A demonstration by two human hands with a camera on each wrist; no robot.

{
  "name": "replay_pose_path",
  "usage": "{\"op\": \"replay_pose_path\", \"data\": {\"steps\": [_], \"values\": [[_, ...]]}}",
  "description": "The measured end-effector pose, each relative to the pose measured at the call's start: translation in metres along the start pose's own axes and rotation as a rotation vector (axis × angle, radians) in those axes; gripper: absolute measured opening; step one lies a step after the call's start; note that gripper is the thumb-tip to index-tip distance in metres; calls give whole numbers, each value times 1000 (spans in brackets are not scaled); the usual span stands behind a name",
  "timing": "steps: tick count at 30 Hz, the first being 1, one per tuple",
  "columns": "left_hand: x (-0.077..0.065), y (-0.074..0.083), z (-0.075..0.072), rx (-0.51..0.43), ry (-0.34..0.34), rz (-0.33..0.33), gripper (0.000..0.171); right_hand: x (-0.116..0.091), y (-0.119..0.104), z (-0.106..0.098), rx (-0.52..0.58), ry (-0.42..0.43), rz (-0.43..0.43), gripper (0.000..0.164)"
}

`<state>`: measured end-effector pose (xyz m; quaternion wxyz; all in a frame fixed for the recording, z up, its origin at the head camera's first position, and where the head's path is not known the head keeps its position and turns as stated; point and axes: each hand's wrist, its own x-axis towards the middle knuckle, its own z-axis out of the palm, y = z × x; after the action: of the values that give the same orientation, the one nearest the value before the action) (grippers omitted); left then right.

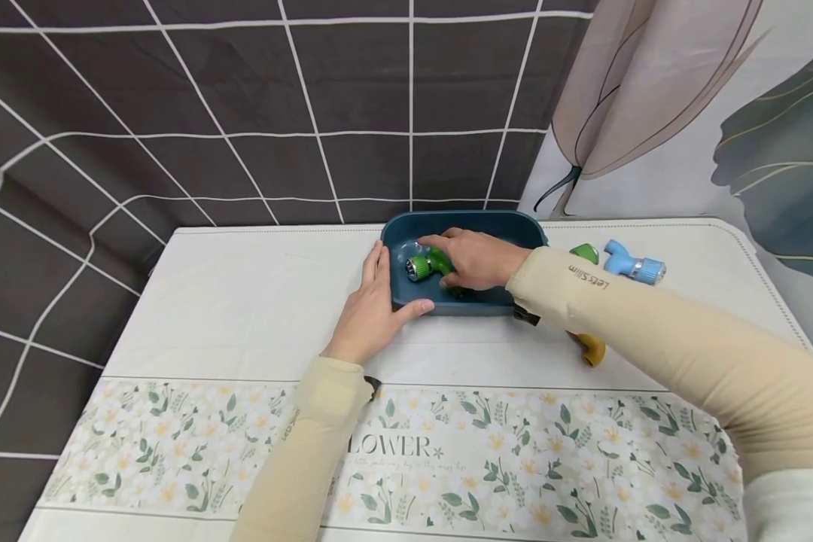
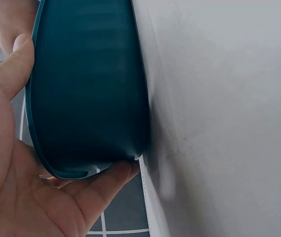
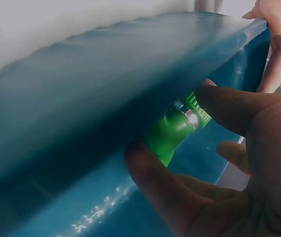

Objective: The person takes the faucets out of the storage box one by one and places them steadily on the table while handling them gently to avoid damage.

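A dark teal plastic basin (image 1: pixel 464 220) stands on the white table against the wall. My left hand (image 1: pixel 369 320) holds its left near corner, the thumb on the near rim and the fingers along the end wall, as the left wrist view also shows. Inside the basin lies a green hose spray nozzle (image 1: pixel 420 267) with a silver ring, its ribbed head to the left. My right hand (image 1: pixel 477 260) reaches in over the nozzle's tail, index finger extended, thumb and fingers spread at either side. Part of the nozzle is hidden under this hand.
Right of the basin are a light-blue nozzle (image 1: pixel 633 265), a second green piece (image 1: pixel 586 252) and a mustard-yellow piece (image 1: pixel 591 350), the last two partly covered by my right forearm. A dark tiled-pattern curtain (image 1: pixel 352 98) hangs behind the table. A flower-print band (image 1: pixel 515 459) runs along the front.
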<state>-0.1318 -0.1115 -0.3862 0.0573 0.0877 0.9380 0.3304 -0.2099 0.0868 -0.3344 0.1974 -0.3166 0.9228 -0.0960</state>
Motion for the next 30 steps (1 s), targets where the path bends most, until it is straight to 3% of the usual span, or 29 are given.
{"op": "replay_pose_path", "data": {"steps": [9,20,30], "values": [[0,0,0,-2,-7,8,107,10,-4,3,-53,-28,-15,75],[0,-2,0,-5,5,16,107,15,-10,9,-101,-65,26,77],[1,-3,1,-13,-6,15,108,16,-10,13,-106,-38,27,75]]}}
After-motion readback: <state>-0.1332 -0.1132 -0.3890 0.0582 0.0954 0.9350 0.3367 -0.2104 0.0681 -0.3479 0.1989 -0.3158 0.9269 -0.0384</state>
